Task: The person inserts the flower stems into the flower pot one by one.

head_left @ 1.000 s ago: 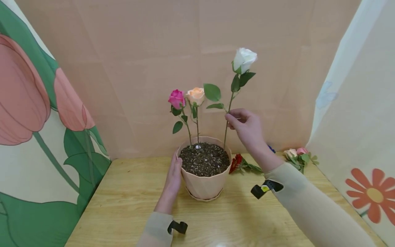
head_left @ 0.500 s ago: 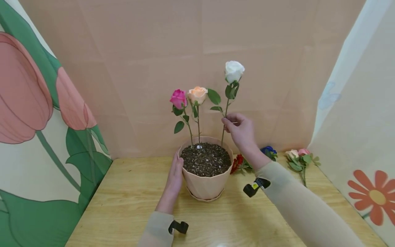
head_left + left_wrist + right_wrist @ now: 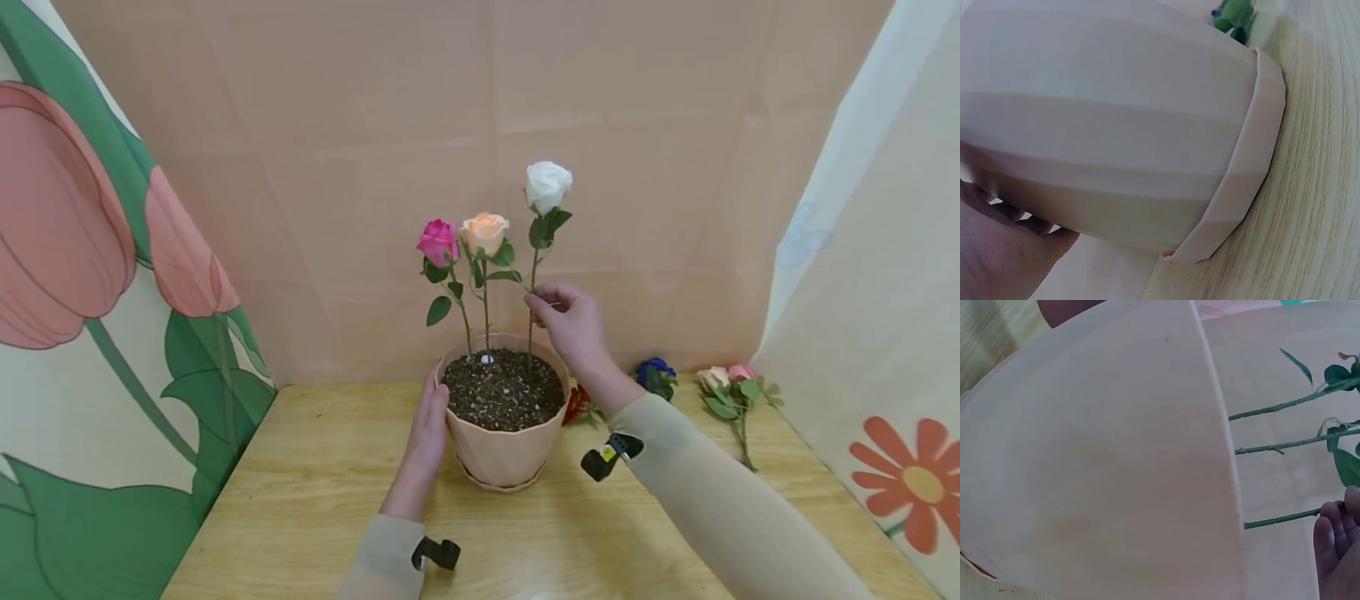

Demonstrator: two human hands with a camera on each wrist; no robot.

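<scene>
A white rose (image 3: 549,187) stands nearly upright, its stem pinched between thumb and fingers of my right hand (image 3: 576,327). The stem's lower end meets the dark soil (image 3: 506,400) inside the pink flowerpot (image 3: 501,454); how deep it sits I cannot tell. My left hand (image 3: 426,425) lies flat along the pot's left side, fingers extended against the wall, as the left wrist view of the hand (image 3: 1004,250) also shows. To the left of the white rose, a magenta rose (image 3: 438,242) and a peach rose (image 3: 484,233) stand in the soil.
Right of the pot, a red flower (image 3: 576,403) lies partly hidden behind my forearm. A blue flower (image 3: 656,375) and pale pink roses (image 3: 726,382) lie farther right on the wooden table (image 3: 315,483). A saucer (image 3: 504,486) is under the pot.
My right hand has carried the white rose left and down, bringing its stem from the pot's right rim to over the soil. The left hand keeps its place on the pot.
</scene>
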